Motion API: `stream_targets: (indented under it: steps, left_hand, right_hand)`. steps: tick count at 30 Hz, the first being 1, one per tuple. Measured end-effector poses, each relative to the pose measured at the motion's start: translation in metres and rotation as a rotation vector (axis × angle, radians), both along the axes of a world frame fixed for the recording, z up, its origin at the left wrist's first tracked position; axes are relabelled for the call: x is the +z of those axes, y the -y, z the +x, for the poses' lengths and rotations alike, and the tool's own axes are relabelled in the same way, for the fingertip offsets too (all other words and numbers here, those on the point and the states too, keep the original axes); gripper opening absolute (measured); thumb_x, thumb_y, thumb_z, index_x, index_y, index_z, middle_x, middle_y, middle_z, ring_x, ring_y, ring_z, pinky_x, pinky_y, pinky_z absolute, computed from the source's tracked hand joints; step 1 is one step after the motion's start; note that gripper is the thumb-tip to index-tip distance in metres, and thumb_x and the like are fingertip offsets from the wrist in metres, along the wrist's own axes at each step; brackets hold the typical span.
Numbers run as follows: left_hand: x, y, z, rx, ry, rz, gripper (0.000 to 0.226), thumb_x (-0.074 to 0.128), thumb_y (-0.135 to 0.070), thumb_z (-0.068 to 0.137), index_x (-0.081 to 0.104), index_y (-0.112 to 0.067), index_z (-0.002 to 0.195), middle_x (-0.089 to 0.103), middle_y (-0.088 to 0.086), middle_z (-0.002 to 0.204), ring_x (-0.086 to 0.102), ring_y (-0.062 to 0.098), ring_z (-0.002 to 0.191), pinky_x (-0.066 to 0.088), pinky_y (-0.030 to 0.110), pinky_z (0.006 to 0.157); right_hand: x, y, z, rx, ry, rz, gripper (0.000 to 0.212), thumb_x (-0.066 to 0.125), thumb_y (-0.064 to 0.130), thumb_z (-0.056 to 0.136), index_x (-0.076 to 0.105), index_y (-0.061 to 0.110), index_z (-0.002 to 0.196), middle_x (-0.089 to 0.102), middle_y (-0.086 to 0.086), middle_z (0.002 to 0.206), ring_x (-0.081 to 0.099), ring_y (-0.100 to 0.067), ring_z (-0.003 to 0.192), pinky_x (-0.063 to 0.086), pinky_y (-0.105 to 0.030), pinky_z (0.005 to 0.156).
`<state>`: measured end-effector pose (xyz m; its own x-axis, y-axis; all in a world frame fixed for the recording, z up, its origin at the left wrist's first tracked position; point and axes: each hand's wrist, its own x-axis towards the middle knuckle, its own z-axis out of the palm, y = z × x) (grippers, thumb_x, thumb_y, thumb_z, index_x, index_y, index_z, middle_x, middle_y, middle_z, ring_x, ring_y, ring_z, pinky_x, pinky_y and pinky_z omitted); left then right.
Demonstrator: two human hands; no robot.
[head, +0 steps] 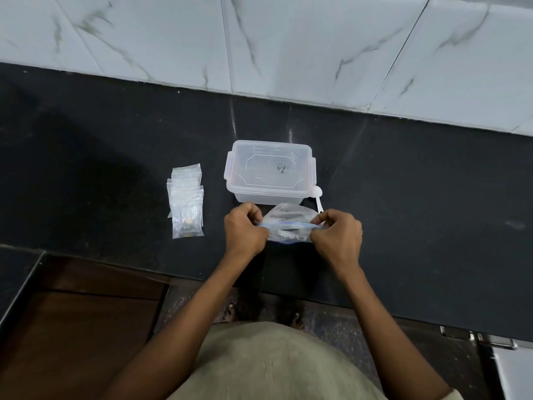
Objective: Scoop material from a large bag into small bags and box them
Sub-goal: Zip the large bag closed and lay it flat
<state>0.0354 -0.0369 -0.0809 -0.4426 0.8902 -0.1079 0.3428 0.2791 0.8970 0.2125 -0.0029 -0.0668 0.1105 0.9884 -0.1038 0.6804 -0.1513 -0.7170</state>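
Observation:
A large clear zip bag (288, 217) with a blue seal strip lies on the black counter, just in front of a clear plastic box (269, 173) whose lid is on. My left hand (245, 229) pinches the left end of the bag's top edge. My right hand (339, 233) pinches the right end. A pile of small clear bags (186, 202) lies to the left of the box. A white scoop (317, 197) rests against the box's right front corner, partly hidden by the bag.
The black counter (418, 212) runs across the view, with a white marbled wall (288, 44) behind it. A brown cabinet front (80, 313) sits below on the left. My feet show on the floor under the counter edge.

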Motion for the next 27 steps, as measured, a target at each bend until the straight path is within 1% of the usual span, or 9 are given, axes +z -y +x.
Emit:
stream_targets:
  steps: [3,6,9,11,13,18,21,23,27]
  left_hand:
    - [-0.004,0.003,0.002,0.025,-0.077,0.056,0.024,0.052,0.005,0.052,0.042,-0.016,0.057,0.043,-0.006,0.055,0.036,0.012,0.052,0.03,0.028,0.047]
    - [-0.003,0.001,0.005,0.02,-0.051,-0.023,0.021,0.057,0.002,0.058,0.052,-0.016,0.067,0.05,-0.006,0.061,0.044,0.011,0.055,0.039,0.028,0.051]
    - [-0.002,-0.001,0.005,-0.076,-0.001,-0.051,0.025,0.065,0.006,0.066,0.059,-0.015,0.078,0.058,-0.002,0.076,0.049,0.007,0.064,0.041,0.012,0.056]
    - [-0.002,-0.001,0.007,-0.148,-0.011,-0.005,0.027,0.066,0.011,0.065,0.061,-0.013,0.076,0.061,0.001,0.079,0.049,0.006,0.064,0.041,0.011,0.056]
    - [-0.002,0.001,0.011,-0.145,-0.035,0.055,0.027,0.065,0.015,0.062,0.061,-0.01,0.071,0.058,-0.002,0.071,0.046,0.004,0.06,0.039,0.011,0.054]
    - [0.004,0.001,0.022,0.004,-0.074,0.078,0.026,0.063,0.009,0.056,0.054,-0.015,0.062,0.045,-0.009,0.053,0.037,0.007,0.047,0.034,0.024,0.045]
    - [0.007,0.001,0.026,0.051,-0.099,0.011,0.02,0.066,0.001,0.06,0.054,-0.015,0.064,0.053,-0.007,0.058,0.047,0.01,0.053,0.042,0.028,0.049]
    - [0.006,-0.002,0.029,0.046,-0.081,-0.056,0.02,0.067,-0.003,0.067,0.051,-0.014,0.062,0.054,-0.007,0.06,0.048,0.01,0.055,0.042,0.028,0.051]
    - [0.01,-0.008,0.042,-0.05,0.181,-0.154,0.022,0.076,-0.01,0.083,0.056,-0.012,0.076,0.067,0.002,0.075,0.065,0.014,0.058,0.059,0.033,0.054]
  right_hand:
    - [0.0,0.004,-0.004,0.0,0.051,0.022,0.027,0.064,0.003,0.062,0.076,0.022,0.075,0.059,0.008,0.055,0.054,-0.013,0.052,0.043,-0.025,0.057]
    - [0.0,0.008,-0.007,0.041,0.004,0.086,0.038,0.063,-0.002,0.066,0.081,0.015,0.095,0.068,0.0,0.075,0.061,-0.018,0.066,0.051,-0.026,0.068]
    - [-0.001,0.007,-0.004,0.132,-0.012,0.159,0.051,0.06,-0.011,0.073,0.074,0.005,0.118,0.06,-0.001,0.08,0.056,-0.016,0.07,0.05,-0.023,0.067]
    - [0.0,0.008,0.0,0.158,-0.001,0.212,0.059,0.061,-0.014,0.074,0.065,0.003,0.13,0.055,-0.004,0.084,0.054,-0.016,0.072,0.053,-0.031,0.067]
    - [0.001,0.011,0.001,0.179,0.034,0.235,0.065,0.062,-0.013,0.076,0.058,0.004,0.138,0.049,-0.005,0.087,0.05,-0.016,0.072,0.049,-0.03,0.064]
    - [0.003,0.026,0.004,0.066,0.118,0.305,0.06,0.073,-0.007,0.075,0.065,0.006,0.132,0.06,-0.013,0.097,0.06,-0.027,0.073,0.054,-0.039,0.064]
    - [0.003,0.028,0.007,-0.023,0.114,0.326,0.059,0.072,-0.01,0.07,0.07,0.006,0.126,0.062,-0.013,0.093,0.06,-0.027,0.071,0.052,-0.034,0.064]
    - [0.006,0.026,0.011,-0.094,0.096,0.292,0.059,0.067,-0.01,0.068,0.072,0.009,0.124,0.059,-0.01,0.087,0.059,-0.026,0.07,0.053,-0.037,0.065]
    - [0.011,0.024,0.022,-0.208,0.081,0.217,0.059,0.067,-0.002,0.069,0.067,0.008,0.127,0.067,-0.012,0.103,0.065,-0.032,0.089,0.057,-0.044,0.081]
